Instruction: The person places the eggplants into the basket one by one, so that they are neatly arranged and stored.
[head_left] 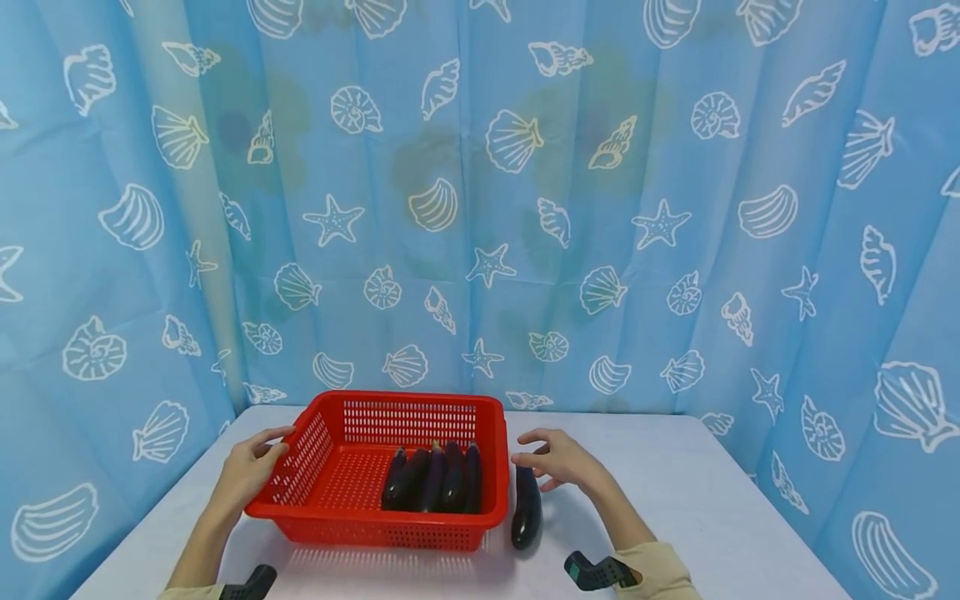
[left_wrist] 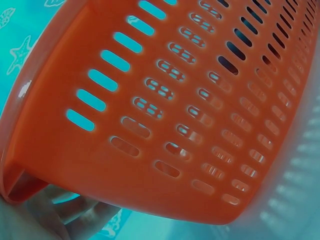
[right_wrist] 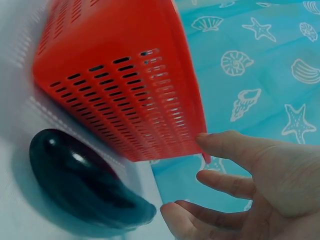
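Note:
My left hand (head_left: 250,468) is at the left rim of a red plastic basket (head_left: 322,514), its fingertips right at the edge. In the left wrist view the fingers (left_wrist: 90,215) extend beyond the slotted wall, partly hidden by it. Several dark purple eggplants (head_left: 433,479) lie side by side in the basket's right half. Another eggplant (head_left: 527,510) rests on the table just outside the right wall. Over its far end hovers my right hand (head_left: 562,457), fingers loosely spread and nothing held. In the right wrist view the thumb tip overlaps the basket's rim.
A white-covered table (head_left: 675,500) holds the basket. Behind it and at both sides hangs a blue curtain (head_left: 480,208) printed with white seashells and starfish. Each wrist wears a black strapped device (head_left: 596,573).

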